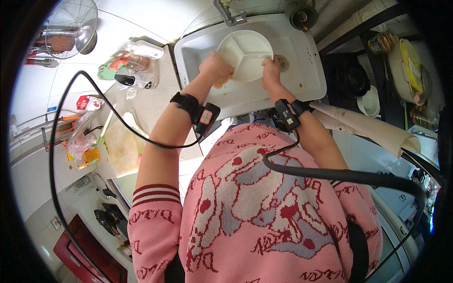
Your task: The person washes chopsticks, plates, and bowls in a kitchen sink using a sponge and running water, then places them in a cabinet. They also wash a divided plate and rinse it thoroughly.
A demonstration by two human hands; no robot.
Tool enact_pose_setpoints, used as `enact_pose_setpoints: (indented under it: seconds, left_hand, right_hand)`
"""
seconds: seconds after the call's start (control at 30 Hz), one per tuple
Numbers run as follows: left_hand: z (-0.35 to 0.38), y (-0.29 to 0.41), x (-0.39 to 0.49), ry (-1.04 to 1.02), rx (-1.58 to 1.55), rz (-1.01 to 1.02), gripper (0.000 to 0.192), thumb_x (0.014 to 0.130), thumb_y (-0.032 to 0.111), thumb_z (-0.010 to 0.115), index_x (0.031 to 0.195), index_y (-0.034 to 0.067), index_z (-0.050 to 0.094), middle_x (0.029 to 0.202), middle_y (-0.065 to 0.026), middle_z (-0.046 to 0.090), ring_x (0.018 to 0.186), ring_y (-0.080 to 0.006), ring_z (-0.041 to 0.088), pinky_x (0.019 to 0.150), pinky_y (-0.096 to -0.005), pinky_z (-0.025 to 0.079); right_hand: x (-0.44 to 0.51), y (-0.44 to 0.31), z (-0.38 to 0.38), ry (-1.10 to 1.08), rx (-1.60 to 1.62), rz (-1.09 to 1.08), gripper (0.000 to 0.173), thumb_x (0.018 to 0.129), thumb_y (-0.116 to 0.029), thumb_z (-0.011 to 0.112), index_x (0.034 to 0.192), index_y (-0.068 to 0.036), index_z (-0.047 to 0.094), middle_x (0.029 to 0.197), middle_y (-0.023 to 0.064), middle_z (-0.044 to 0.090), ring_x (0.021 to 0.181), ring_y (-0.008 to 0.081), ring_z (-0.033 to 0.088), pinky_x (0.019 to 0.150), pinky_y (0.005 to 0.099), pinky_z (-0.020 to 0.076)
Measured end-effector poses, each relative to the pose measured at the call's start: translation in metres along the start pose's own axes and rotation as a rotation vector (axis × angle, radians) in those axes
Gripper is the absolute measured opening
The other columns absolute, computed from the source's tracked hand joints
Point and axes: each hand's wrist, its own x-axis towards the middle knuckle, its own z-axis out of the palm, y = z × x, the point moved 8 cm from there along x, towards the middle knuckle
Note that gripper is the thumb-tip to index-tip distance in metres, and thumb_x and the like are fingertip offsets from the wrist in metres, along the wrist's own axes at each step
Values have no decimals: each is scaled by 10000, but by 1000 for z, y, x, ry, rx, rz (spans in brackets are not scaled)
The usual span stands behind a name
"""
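Note:
A round white plate with three compartments is held tilted over the white sink. My right hand grips its rim at the right, thumb on the upper face and the other fingers mostly hidden. At the plate's lower left, my left hand is closed around a tan scrubber, whose lower end sticks out below the fist. The left knuckles are against or very near the plate; whether they touch is unclear. Part of the sink drain shows beside my right hand.
A metal faucet hangs over the sink's back edge, with a dark green container at the back right corner. Bottles and a cutting board occupy the left counter. Black cables run from both wrist devices.

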Motion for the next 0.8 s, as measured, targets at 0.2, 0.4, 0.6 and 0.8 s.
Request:
enact_pose_setpoints:
  seconds: [0.2, 0.4, 0.6, 0.8]
  left_hand:
    - [-48, 21, 5, 260, 328, 116, 447, 675, 156, 609, 1053, 12, 419, 921, -141, 616, 794, -303, 624, 661, -361, 502]
    - [-68, 62, -9, 650, 511, 527, 396, 749, 259, 544, 1047, 34, 415, 845, -109, 609, 703, -268, 630, 591, -377, 498]
    - [-58, 27, 12, 246, 237, 107, 538, 745, 294, 545, 1142, -26, 374, 960, -157, 602, 776, -293, 620, 614, -365, 491]
    - [26, 24, 35, -216, 606, 569, 719, 655, 348, 614, 1136, -129, 376, 908, -168, 625, 848, -292, 617, 742, -326, 476]
  right_hand:
    - [-10, 6, 10, -58, -58, 43, 259, 719, -109, 418, 926, 30, 490, 857, 144, 514, 785, 222, 475, 694, 344, 387]
    - [-3, -4, 15, -148, -45, 57, 247, 721, -107, 417, 906, 34, 499, 822, 118, 518, 746, 206, 474, 672, 335, 387]
    - [-10, -19, 9, -22, -18, -51, 220, 727, -113, 426, 874, 32, 504, 768, 85, 511, 685, 165, 455, 623, 306, 376]
    - [-5, -21, 2, 27, -70, -6, 354, 682, -90, 449, 1016, 19, 496, 920, 105, 507, 836, 213, 470, 760, 332, 369]
